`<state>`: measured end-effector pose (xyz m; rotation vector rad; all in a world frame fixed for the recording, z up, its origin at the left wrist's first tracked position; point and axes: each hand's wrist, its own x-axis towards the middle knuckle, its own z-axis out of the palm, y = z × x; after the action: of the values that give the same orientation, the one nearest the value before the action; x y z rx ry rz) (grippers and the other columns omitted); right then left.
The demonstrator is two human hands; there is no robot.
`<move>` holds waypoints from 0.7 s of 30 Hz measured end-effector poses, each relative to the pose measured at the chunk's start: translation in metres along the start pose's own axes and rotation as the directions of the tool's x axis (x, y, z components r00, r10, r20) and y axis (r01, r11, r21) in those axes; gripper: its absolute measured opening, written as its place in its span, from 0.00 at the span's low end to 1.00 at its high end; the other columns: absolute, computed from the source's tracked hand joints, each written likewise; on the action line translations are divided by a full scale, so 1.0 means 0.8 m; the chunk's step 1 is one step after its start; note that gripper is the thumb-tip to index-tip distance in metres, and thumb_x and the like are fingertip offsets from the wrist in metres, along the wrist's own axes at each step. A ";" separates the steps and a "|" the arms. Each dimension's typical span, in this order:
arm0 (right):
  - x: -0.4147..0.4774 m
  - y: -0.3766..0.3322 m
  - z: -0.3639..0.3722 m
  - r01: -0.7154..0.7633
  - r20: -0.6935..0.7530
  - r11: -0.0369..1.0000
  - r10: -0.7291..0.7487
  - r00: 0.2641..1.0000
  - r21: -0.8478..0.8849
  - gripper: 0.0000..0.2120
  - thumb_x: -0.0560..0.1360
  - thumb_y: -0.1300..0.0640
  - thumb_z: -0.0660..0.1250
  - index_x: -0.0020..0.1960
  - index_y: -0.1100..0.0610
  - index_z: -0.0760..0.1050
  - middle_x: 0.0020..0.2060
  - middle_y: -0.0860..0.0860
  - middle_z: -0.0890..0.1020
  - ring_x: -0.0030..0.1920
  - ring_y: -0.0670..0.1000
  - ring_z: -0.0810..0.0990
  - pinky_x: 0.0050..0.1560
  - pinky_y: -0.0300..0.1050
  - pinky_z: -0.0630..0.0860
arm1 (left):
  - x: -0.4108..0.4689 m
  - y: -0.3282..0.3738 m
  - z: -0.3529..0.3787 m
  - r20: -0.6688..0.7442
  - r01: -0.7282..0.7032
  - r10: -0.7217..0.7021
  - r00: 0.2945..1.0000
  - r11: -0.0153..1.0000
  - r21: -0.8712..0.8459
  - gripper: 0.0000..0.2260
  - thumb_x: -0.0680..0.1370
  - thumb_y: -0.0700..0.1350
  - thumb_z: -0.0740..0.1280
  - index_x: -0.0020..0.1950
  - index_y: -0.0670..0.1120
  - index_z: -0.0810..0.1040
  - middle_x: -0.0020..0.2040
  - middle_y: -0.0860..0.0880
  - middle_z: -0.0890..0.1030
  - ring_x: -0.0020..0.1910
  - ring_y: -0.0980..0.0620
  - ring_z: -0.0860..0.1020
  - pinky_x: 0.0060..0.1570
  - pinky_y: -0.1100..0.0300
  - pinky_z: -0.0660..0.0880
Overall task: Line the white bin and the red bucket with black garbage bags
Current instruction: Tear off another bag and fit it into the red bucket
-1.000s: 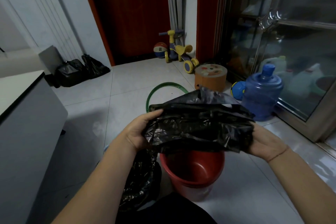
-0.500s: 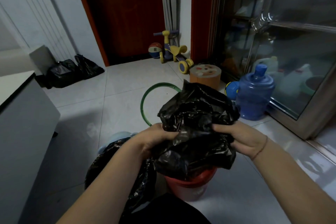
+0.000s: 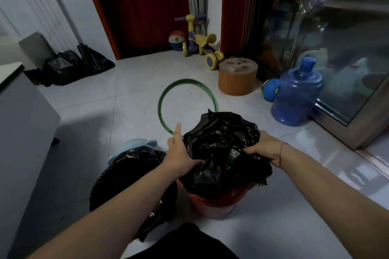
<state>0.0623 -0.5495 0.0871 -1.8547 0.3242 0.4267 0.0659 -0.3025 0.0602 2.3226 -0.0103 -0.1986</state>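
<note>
Both hands have dropped lower and pulled a bit wider apart than half a second ago, so the black garbage bag (image 3: 223, 149) now sits bunched right on the mouth of the red bucket (image 3: 214, 204) instead of being held up in front of it. It's still a crumpled heap. Its lower edge drapes over the near and right rim, and only the bucket's lower wall shows.

The left hand (image 3: 179, 153) has its thumb pressed into the plastic on the bag's left side and one finger sticking straight out toward the far side. The other fingers are buried behind the bag, so it looks like a pinch, but I can't see the whole grip. The right hand (image 3: 267, 149) clamps the bag's right side, thumb on top and fingers tucked under the folds.

Just left of the bucket, touching or nearly so, is the bin (image 3: 130, 172), covered by its own black liner, with something pale blue (image 3: 134, 145) peeking out behind it. Everything's on the tile floor (image 3: 136, 82). A green hoop (image 3: 162, 101) lies just beyond the bucket, and a blue water jug (image 3: 296, 94) stands off to the far right.
</note>
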 end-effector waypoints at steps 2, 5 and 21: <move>0.002 0.012 0.014 -0.086 -0.187 0.935 0.022 0.982 -0.345 0.45 0.68 0.56 0.75 0.76 0.60 0.52 0.71 0.61 0.60 0.69 0.61 0.64 0.70 0.53 0.64 | 0.003 -0.015 0.005 0.052 -0.156 0.152 0.987 0.983 0.100 0.49 0.66 0.46 0.78 0.74 0.58 0.48 0.70 0.44 0.58 0.65 0.42 0.70 0.61 0.51 0.70; -0.003 0.037 0.049 0.069 -0.403 0.692 -0.495 0.770 -0.718 0.35 0.69 0.56 0.71 0.72 0.55 0.60 0.70 0.58 0.62 0.68 0.61 0.63 0.68 0.56 0.61 | 0.011 -0.036 0.018 0.216 -0.353 0.301 0.929 0.896 0.268 0.37 0.67 0.48 0.76 0.69 0.56 0.59 0.71 0.50 0.56 0.62 0.45 0.73 0.54 0.54 0.75; 0.150 0.133 0.161 0.176 0.249 0.376 0.155 0.956 -0.910 0.43 0.74 0.39 0.61 0.76 0.45 0.35 0.77 0.52 0.36 0.76 0.57 0.35 0.69 0.66 0.33 | 0.032 -0.096 0.007 0.267 -0.275 0.176 0.948 0.873 0.402 0.64 0.60 0.57 0.80 0.76 0.45 0.33 0.75 0.56 0.29 0.68 0.44 0.69 0.56 0.53 0.75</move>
<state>0.1083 -0.4619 -0.0934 -2.8605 -0.2396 1.0352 0.0865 -0.2555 -0.0023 2.7039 -0.4873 -0.3678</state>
